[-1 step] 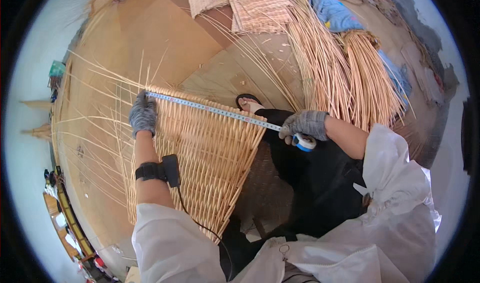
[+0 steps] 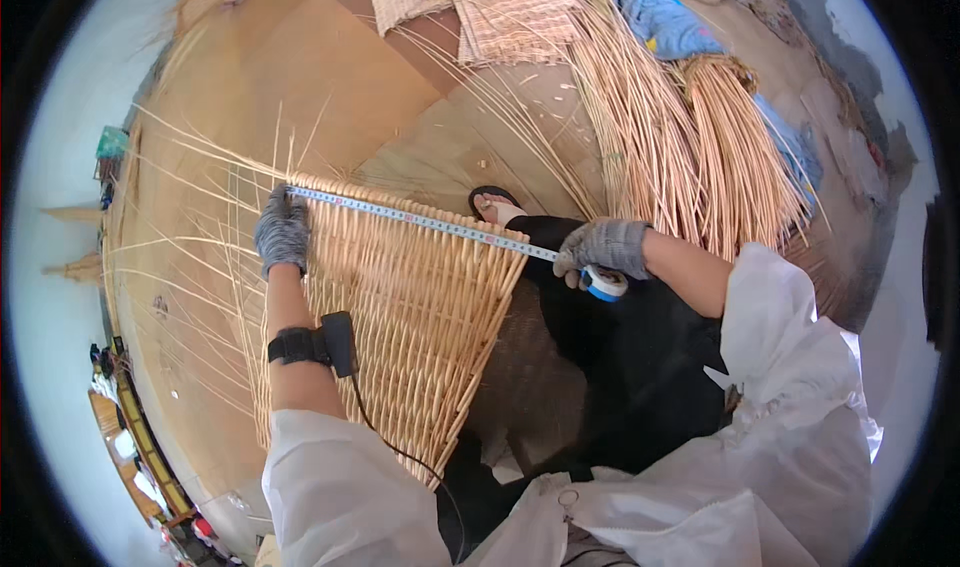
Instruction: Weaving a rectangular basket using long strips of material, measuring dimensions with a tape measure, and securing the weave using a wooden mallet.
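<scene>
A woven wicker panel (image 2: 400,312) lies before me, with long loose rods sticking out along its left side. Across its far edge runs the white blade of a tape measure (image 2: 605,285), pulled out straight. My left hand (image 2: 282,233), in a grey glove, pinches the blade's end against the panel's far left corner. Beyond the panel's right corner, my right hand (image 2: 610,248), gloved as well, is closed round the blade where it leaves the blue and white case. The case shows below the fingers, which partly cover it.
Bundles of peeled rods (image 2: 650,137) lie at the far right beside a blue cloth (image 2: 660,12). Woven mats (image 2: 515,12) are at the back. Brown sheets (image 2: 330,67) cover the floor. My sandalled foot (image 2: 493,207) is just past the panel's far edge.
Hands, tape and panel keep their places relative to each other. The whole view has only shifted very slightly.
</scene>
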{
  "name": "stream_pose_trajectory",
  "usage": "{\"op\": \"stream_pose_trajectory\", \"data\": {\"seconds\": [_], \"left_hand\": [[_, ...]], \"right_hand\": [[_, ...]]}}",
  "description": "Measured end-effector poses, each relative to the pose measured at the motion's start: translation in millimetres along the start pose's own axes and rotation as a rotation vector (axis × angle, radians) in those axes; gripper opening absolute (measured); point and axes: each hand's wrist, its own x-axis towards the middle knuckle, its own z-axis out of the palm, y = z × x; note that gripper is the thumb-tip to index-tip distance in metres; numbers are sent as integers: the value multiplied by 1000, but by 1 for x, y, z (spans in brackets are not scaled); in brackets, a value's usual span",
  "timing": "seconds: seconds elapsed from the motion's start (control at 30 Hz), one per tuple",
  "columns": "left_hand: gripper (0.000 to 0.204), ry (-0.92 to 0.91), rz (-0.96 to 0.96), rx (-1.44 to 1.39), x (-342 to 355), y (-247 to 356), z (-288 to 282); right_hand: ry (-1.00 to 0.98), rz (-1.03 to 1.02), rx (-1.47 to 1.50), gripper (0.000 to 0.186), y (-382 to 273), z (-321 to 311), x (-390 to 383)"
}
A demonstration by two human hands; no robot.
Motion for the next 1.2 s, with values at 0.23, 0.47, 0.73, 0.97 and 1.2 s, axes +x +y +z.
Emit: {"op": "stream_pose_trajectory", "data": {"seconds": [0.23,0.47,0.73,0.97,1.2], "left_hand": [[41,-33,-84,-8,-1,4,-2],[40,30,-24,107,2,0,0],[53,42,-136,-15,-2,10,-5],[73,-101,-313,128,13,38,-23],[81,-188,-293,173,34,49,-29]], "right_hand": [[-61,-47,-267,21,14,2,35],[-7,-52,-285,16,15,4,34],[128,-164,175,19,-3,-10,3],[144,-113,362,17,-10,-17,-2],[321,-343,497,16,-11,-50,-14]]}}
